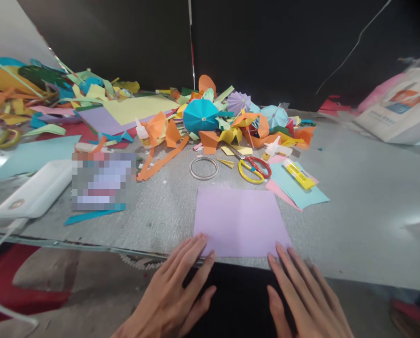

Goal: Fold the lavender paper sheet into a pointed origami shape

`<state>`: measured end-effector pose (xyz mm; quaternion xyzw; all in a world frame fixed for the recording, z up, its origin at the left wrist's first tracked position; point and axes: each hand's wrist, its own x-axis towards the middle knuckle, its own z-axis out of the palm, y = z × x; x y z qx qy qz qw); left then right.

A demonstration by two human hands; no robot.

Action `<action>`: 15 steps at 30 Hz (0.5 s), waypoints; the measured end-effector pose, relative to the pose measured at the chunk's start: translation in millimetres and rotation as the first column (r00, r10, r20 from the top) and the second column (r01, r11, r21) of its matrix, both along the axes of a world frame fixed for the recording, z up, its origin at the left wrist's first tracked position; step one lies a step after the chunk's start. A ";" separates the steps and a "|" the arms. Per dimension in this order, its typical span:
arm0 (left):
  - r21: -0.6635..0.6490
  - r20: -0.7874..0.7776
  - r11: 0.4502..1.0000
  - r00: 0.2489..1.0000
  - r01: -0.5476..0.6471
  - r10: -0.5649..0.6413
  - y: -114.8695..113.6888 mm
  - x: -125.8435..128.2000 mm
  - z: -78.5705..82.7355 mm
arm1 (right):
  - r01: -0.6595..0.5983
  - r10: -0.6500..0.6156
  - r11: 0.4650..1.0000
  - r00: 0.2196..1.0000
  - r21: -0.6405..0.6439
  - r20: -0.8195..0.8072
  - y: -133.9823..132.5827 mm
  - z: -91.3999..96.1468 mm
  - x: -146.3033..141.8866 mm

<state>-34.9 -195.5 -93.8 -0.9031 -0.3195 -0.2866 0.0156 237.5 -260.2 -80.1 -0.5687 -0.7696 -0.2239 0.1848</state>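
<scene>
Hands lie open: left hand and right hand touch 2 near corners of the lilac paper at the table rim, seemingly pinning it; press evenly to avoid skew.

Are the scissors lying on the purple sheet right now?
No, the scissors lie on the table beyond the far edge of the purple sheet.
</scene>
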 end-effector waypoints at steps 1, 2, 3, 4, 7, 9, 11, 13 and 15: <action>-0.011 0.019 1.000 1.000 -0.009 0.010 -0.8 -3.2 -1.0 | 0.002 -0.002 1.000 1.000 0.002 -0.001 -0.8 -0.8 1.3; -0.020 0.039 1.000 0.999 -0.018 0.019 -1.8 -6.5 -1.9 | 0.005 -0.005 1.000 1.000 0.004 -0.004 -1.4 -1.6 2.1; -0.026 0.062 0.999 0.998 -0.023 0.024 -3.0 -9.7 -2.6 | 0.010 -0.010 1.000 1.000 0.001 -0.007 -2.0 -2.4 2.5; -0.029 0.085 0.999 0.996 -0.029 0.031 -4.2 -12.4 -3.1 | 0.015 -0.015 1.000 1.000 -0.003 -0.010 -2.4 -3.1 2.7; -0.044 0.143 0.997 0.987 -0.062 0.067 -6.9 -17.3 -3.9 | 0.021 -0.021 1.000 1.000 -0.002 -0.020 -3.3 -5.1 4.1; -0.044 0.163 0.997 0.984 -0.068 0.075 -7.1 -18.1 -4.8 | 0.028 -0.028 1.000 0.999 -0.004 -0.030 -4.1 -6.2 6.3; -0.027 0.183 0.998 0.981 -0.055 0.059 -6.0 -18.4 -6.4 | 0.034 -0.034 0.999 0.999 -0.009 -0.038 -5.4 -6.8 9.1; -0.009 0.206 0.999 0.977 -0.049 0.050 -4.7 -18.7 -8.2 | 0.041 -0.041 0.999 0.998 -0.013 -0.044 -7.3 -7.2 10.9; -0.011 0.219 0.998 0.974 -0.057 0.058 -3.8 -19.3 -9.3 | 0.048 -0.048 0.999 0.997 0.001 -0.057 -8.5 -7.3 11.0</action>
